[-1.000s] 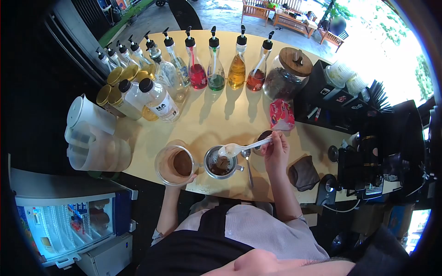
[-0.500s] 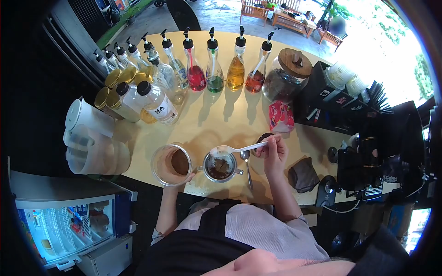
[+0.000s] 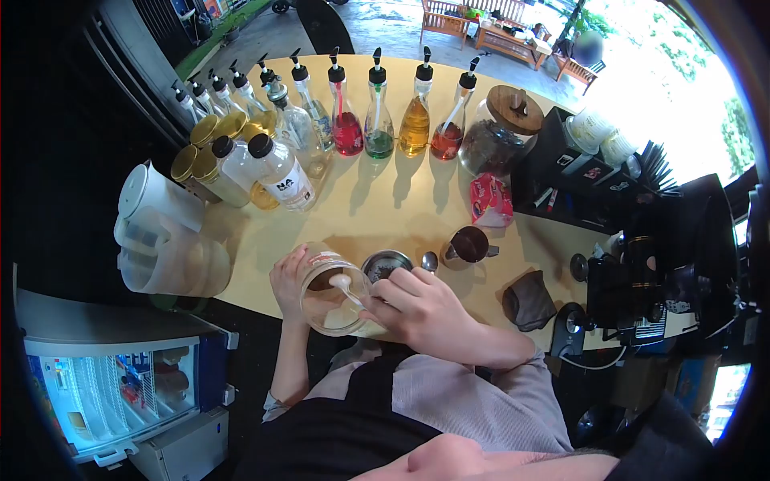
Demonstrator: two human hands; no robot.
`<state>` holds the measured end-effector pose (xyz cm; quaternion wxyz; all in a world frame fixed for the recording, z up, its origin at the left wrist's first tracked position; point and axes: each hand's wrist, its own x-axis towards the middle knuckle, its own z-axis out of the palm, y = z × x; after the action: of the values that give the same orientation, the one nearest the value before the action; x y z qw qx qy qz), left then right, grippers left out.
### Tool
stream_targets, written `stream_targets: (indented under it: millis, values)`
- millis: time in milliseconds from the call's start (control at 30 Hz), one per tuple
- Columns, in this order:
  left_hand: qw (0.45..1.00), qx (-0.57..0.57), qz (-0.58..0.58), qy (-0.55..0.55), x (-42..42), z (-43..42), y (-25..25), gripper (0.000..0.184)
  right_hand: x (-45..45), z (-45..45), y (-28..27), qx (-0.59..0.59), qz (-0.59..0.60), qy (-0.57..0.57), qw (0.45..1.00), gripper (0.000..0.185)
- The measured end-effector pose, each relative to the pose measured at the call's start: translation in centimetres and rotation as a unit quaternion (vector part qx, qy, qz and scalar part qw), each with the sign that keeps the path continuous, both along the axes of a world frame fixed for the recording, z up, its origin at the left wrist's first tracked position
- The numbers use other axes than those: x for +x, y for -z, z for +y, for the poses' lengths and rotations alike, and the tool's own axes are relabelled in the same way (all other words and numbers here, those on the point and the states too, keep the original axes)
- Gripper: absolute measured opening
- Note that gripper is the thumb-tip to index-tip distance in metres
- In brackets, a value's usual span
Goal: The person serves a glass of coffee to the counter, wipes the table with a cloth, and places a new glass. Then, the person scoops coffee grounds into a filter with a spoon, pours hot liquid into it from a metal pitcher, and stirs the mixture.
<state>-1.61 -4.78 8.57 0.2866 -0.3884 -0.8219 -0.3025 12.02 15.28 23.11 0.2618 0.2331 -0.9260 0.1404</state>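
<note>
My left hand [image 3: 289, 280] is wrapped round a clear jar [image 3: 337, 319] with brown powder in it, tilted with its mouth toward me. In my right hand [image 3: 417, 309] is a white spoon [image 3: 345, 286], its bowl inside the jar's mouth. Whether the spoon's bowl touches the powder I cannot tell. Just behind my right hand stands a metal cup [image 3: 387, 258] with dark contents, partly hidden by the hand. A metal spoon [image 3: 430, 261] lies beside it, its handle covered by my hand. Farther right is a dark-insided cup [image 3: 470, 244] with a handle.
Pump bottles of coloured syrup [image 3: 347, 132] line the table's far edge. Clear bottles [image 3: 281, 178] and a white pitcher [image 3: 160, 196] stand left. On the right are a pink packet [image 3: 490, 200], a brown cloth [image 3: 529, 303], a wooden-lidded jar [image 3: 491, 144] and a black organizer [image 3: 561, 164].
The white spoon went from above the metal cup leftward into the jar. My left hand raised the jar, tipped it and shifted it right. The dark-insided cup is now uncovered.
</note>
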Motion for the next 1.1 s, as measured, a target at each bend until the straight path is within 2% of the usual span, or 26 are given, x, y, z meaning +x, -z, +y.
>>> stream_targets:
  millis: [133,200,233,300,400,467,733,800,833,867,933,1000,1033,1067,1100]
  values:
    - [1.0,0.024,-0.007,-0.004,0.1,-0.7,-0.1,0.083,0.1,-1.5,0.1,0.06,0.004,-0.005,0.998,0.022]
    - [1.0,0.007,-0.016,-0.016,0.4,-1.1,-0.5,0.066,0.1,-2.5,0.0,0.068,-0.011,-0.009,0.998,0.023]
    - [1.0,0.007,-0.017,-0.015,0.4,-1.3,-0.1,0.066,-0.2,-3.0,0.4,0.068,-0.012,-0.008,0.998,0.023]
    - [0.998,0.047,-0.035,0.005,0.2,-1.6,0.9,0.068,-0.9,-4.1,1.6,0.026,-0.014,-0.006,1.0,0.017]
    - [0.999,0.036,-0.039,-0.005,0.5,-1.8,1.3,0.062,-1.3,-5.5,2.7,0.059,-0.082,0.013,0.995,0.012]
    - [0.999,0.033,-0.036,-0.005,0.6,-2.0,1.3,0.058,-1.3,-6.0,3.3,0.06,-0.077,0.02,0.995,0.008]
    - [0.999,0.011,-0.036,-0.003,0.9,-2.2,1.2,0.047,-0.3,-5.4,3.2,-0.001,-0.139,0.001,0.99,0.01]
    - [0.999,0.007,-0.034,-0.008,0.9,-2.1,1.2,0.049,-0.1,-5.1,2.8,-0.106,-0.075,-0.022,0.991,0.011]
    - [0.999,0.007,-0.035,-0.006,1.0,-2.0,1.0,0.049,0.1,-4.9,2.4,-0.106,-0.075,-0.02,0.991,0.011]
    - [0.999,0.013,-0.039,-0.003,1.1,-2.0,0.8,0.051,0.4,-4.5,1.7,-0.184,-0.094,-0.01,0.978,0.011]
    - [0.999,0.019,-0.044,0.0,1.2,-2.0,0.7,0.053,0.8,-3.6,0.4,-0.335,-0.141,-0.004,0.931,0.011]
    - [0.998,-0.003,-0.05,-0.023,1.3,-2.0,0.4,0.067,1.1,-2.2,0.9,-0.431,-0.195,0.03,0.881,0.015]
    - [0.999,-0.003,-0.049,-0.023,1.5,-1.8,-0.2,0.067,1.2,-1.5,1.2,-0.483,-0.208,0.044,0.849,0.017]
    - [0.999,-0.006,-0.048,-0.017,2.0,-1.7,-0.9,0.066,1.3,-1.1,1.9,-0.57,-0.227,0.058,0.787,0.022]
    - [0.999,-0.01,-0.047,-0.011,2.2,-1.5,-1.6,0.065,1.3,-0.7,1.9,-0.57,-0.227,0.058,0.787,0.022]
